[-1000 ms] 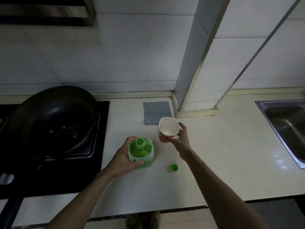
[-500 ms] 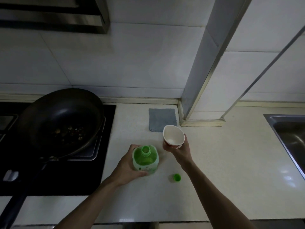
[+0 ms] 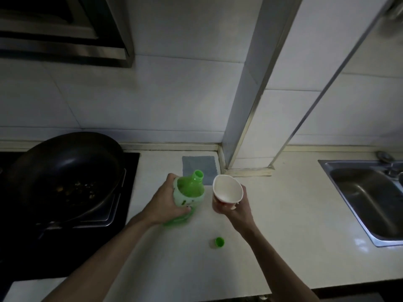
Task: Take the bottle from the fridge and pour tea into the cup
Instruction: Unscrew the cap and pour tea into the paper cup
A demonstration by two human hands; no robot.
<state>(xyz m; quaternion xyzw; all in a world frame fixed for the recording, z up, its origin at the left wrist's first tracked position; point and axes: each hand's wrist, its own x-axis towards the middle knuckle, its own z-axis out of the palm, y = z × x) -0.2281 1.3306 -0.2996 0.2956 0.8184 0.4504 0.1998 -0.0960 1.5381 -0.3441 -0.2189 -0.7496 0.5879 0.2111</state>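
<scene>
My left hand point(image 3: 166, 200) grips an uncapped green tea bottle point(image 3: 190, 190) around its body, lifted off the counter and tilted with its mouth leaning up and right toward the cup. My right hand point(image 3: 234, 209) holds a paper cup point(image 3: 226, 189) from below, white inside with a red band, tilted toward the bottle. The cup looks empty inside. Bottle mouth and cup rim are close but apart. The green bottle cap point(image 3: 219, 241) lies on the white counter point(image 3: 283, 225) in front of my right hand.
A black wok point(image 3: 63, 173) with food scraps sits on the dark stove at left. A grey cloth point(image 3: 199, 165) lies by the wall behind the bottle. A steel sink point(image 3: 368, 197) is set into the counter at right. A tiled pillar point(image 3: 246, 105) stands behind.
My left hand has lifted the bottle off the counter and tilted its mouth toward the cup. My right hand has kept the cup raised and brought it nearer the bottle.
</scene>
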